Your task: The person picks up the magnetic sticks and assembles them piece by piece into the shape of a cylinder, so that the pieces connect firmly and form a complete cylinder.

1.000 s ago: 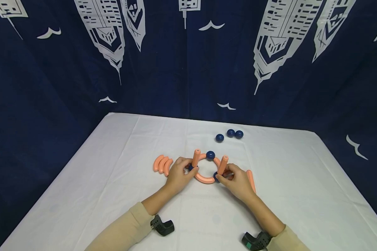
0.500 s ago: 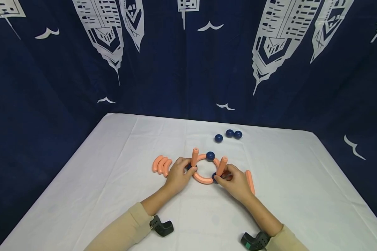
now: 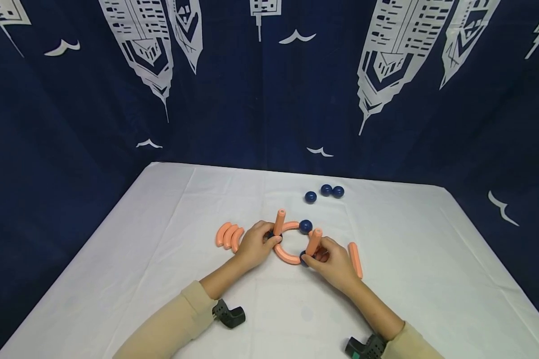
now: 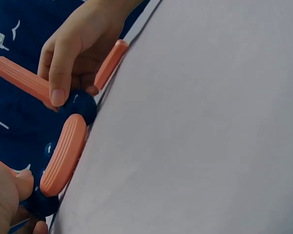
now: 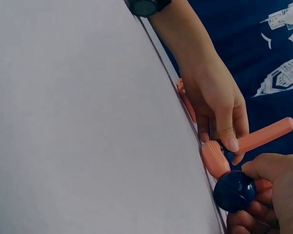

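Note:
A ring of orange curved rods [image 3: 285, 256] and blue balls lies on the white table, with a blue ball [image 3: 305, 226] at its far side. My left hand [image 3: 255, 245] pinches the ring's left blue ball [image 4: 39, 202], from which a straight orange rod [image 3: 280, 222] stands up. My right hand [image 3: 334, 264] grips the near-right blue ball [image 5: 234, 191], its thumb at the foot of a second upright rod [image 3: 314, 242]. One curved rod [image 4: 64, 155] bridges these two balls in the left wrist view. Fingers partly cover both gripped balls.
Several curved orange rods [image 3: 228, 235] lie side by side left of my left hand. A straight orange rod [image 3: 355, 260] lies right of my right hand. Three loose blue balls [image 3: 326, 190] sit farther back on the table [image 3: 206, 189], before a dark blue patterned curtain [image 3: 233, 99].
The far ball of the ring has shifted slightly right and nearer. My right hand has moved a little left and nearer with its ball and upright rod. Both hands keep their grip.

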Tool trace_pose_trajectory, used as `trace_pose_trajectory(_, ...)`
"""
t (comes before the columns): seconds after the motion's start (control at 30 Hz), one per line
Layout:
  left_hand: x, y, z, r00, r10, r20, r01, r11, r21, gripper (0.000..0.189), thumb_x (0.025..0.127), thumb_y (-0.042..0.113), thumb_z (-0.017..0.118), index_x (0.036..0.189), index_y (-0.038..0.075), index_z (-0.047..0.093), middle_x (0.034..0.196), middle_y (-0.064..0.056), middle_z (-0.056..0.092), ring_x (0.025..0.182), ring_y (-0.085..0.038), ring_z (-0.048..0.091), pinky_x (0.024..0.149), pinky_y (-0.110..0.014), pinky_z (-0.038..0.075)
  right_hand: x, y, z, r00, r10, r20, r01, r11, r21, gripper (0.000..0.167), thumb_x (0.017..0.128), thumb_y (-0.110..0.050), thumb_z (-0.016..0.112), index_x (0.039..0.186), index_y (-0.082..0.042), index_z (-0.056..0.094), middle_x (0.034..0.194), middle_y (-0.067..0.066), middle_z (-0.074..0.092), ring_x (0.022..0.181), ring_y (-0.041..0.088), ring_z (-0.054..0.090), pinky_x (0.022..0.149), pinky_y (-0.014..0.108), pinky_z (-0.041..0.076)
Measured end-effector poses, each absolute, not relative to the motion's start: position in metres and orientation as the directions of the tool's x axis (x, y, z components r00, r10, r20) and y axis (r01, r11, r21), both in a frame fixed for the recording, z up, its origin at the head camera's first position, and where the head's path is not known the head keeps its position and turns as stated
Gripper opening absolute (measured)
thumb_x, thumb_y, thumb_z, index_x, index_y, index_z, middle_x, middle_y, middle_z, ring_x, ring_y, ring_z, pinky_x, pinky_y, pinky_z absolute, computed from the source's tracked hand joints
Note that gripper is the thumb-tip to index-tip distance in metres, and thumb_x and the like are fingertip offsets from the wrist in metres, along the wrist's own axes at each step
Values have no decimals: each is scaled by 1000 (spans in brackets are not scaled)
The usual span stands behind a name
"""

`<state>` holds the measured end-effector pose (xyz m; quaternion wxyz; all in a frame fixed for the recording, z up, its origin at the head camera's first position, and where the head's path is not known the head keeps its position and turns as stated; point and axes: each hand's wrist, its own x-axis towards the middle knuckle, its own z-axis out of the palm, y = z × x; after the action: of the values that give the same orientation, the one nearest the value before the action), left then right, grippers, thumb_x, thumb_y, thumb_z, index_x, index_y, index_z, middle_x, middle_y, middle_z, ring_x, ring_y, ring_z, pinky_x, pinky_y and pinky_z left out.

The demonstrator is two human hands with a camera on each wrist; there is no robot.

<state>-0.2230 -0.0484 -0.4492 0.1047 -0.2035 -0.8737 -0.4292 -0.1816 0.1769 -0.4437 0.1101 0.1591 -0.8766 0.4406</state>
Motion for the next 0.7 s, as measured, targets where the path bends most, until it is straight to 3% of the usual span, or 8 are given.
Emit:
trace_pose_trajectory(0.33, -234, -44, -443, -893, 326, 309, 447, 562, 696, 23, 96, 16, 63, 114, 4, 65, 102, -7, 60, 81, -17, 53, 71, -31, 45, -177, 169, -442, -881, -252, 401, -473, 517, -714, 20, 77, -12, 83, 83, -15, 64, 73, -2, 52, 60, 8, 47, 51, 23, 41)
trace_pose_trajectory(0.7, -242, -39, -447, -909, 325, 263, 401, 500, 768, 30, 98, 15, 59, 123, -1, 61, 115, -12, 62, 101, -24, 60, 86, -39, 49, -169, 151, -441, -879, -288, 379, -476, 524, -706, 22, 76, -13, 83, 87, -15, 63, 75, -3, 53, 60, 5, 48, 52, 23, 43)
